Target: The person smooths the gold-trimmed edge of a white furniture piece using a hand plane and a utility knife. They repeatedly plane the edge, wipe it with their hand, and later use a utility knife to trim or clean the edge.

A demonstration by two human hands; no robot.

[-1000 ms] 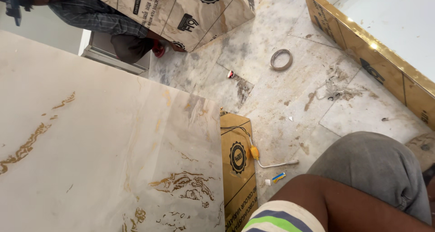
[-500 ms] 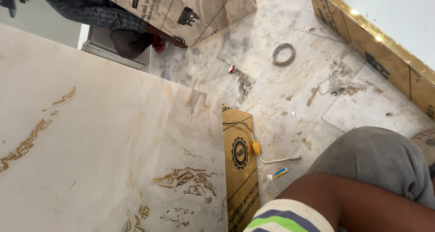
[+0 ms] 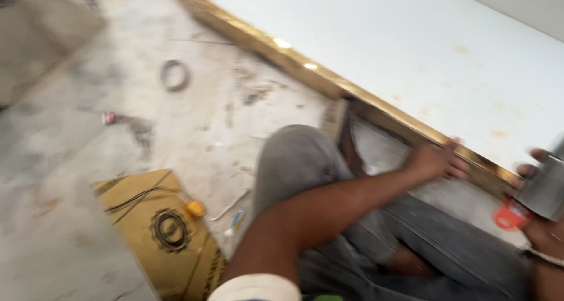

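Reaching across our grey-trousered knee, our left hand (image 3: 433,160) rests its fingers on the shiny gold edge strip (image 3: 329,81) of the big white panel (image 3: 411,54) at the far right. Our right hand (image 3: 543,219), near right, grips a grey metal cylinder-shaped tool (image 3: 546,186) with an orange tip. Over on the left, a brown cardboard box (image 3: 161,233) lies on the dusty marble floor (image 3: 205,119), pretty blurry.
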